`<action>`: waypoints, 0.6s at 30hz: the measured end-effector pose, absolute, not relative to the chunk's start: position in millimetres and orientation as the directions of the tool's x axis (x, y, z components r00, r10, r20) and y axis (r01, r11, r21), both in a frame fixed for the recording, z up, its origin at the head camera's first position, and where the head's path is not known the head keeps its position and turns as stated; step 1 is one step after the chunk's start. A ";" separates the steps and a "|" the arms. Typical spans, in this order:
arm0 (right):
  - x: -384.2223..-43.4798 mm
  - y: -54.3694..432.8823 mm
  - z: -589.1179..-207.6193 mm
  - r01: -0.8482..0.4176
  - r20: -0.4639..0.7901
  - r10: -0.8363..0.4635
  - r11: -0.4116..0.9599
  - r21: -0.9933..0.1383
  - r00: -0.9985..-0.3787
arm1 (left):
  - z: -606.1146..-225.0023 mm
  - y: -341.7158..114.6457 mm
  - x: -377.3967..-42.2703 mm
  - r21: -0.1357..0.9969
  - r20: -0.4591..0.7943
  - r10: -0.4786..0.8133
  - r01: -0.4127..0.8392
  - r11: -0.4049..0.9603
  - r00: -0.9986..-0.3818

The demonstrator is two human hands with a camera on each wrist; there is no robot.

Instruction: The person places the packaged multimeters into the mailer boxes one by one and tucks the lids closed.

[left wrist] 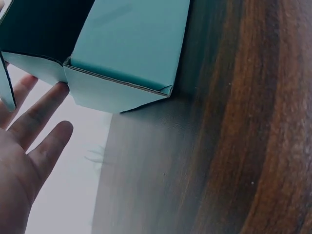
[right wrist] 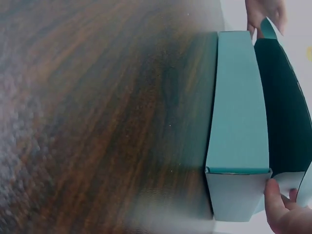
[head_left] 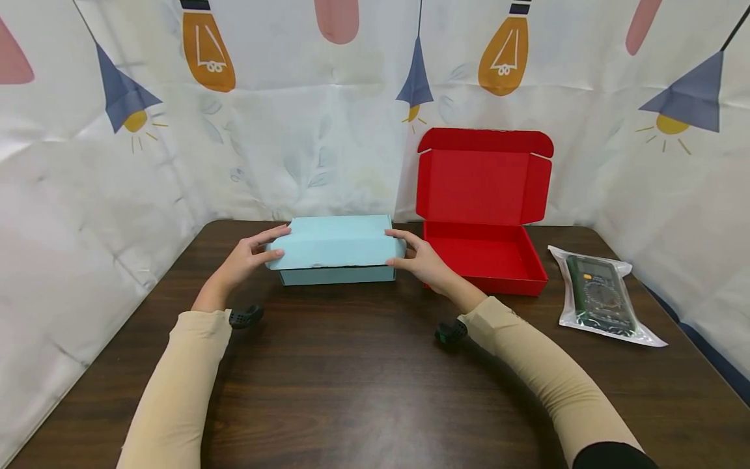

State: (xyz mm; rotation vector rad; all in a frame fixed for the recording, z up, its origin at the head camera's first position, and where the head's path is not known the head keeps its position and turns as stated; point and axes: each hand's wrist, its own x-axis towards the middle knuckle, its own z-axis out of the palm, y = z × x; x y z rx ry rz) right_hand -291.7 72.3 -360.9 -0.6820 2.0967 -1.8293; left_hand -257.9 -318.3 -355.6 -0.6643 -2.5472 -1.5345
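Note:
A light blue cardboard box (head_left: 336, 242) sits on the table with its lid lowered most of the way. The lid's front flap hangs out over the front wall, and a dark gap shows beneath it in both wrist views. My left hand (head_left: 252, 257) holds the lid at its left end, with several fingers (left wrist: 39, 114) spread along the side of the box. At the right end, my right hand (head_left: 418, 257) holds the lid's side, its thumb (right wrist: 275, 197) by the front corner. Part of each hand is hidden behind the lid.
To the right of the blue box stands a red box (head_left: 486, 286) with its lid raised. A dark device in a clear plastic bag (head_left: 603, 296) lies near the table's right edge. A printed curtain (head_left: 340, 150) hangs behind the wooden table (head_left: 340, 378).

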 end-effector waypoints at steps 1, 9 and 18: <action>-291.4 72.5 -360.7 -0.173 0.101 -0.519 0.093 -0.980 -0.849 | -355.8 -318.1 -257.8 0.818 0.298 0.316 0.411 0.401 -0.901; -289.4 75.8 -357.6 -0.312 0.145 -0.546 0.226 -0.923 -0.825 | -355.5 -316.2 -256.6 0.830 0.267 0.339 0.394 0.395 -0.902; -289.5 69.1 -350.7 -0.547 0.204 -0.599 0.473 -0.690 -0.775 | -349.5 -310.0 -253.0 0.736 0.224 0.355 0.396 0.550 -0.908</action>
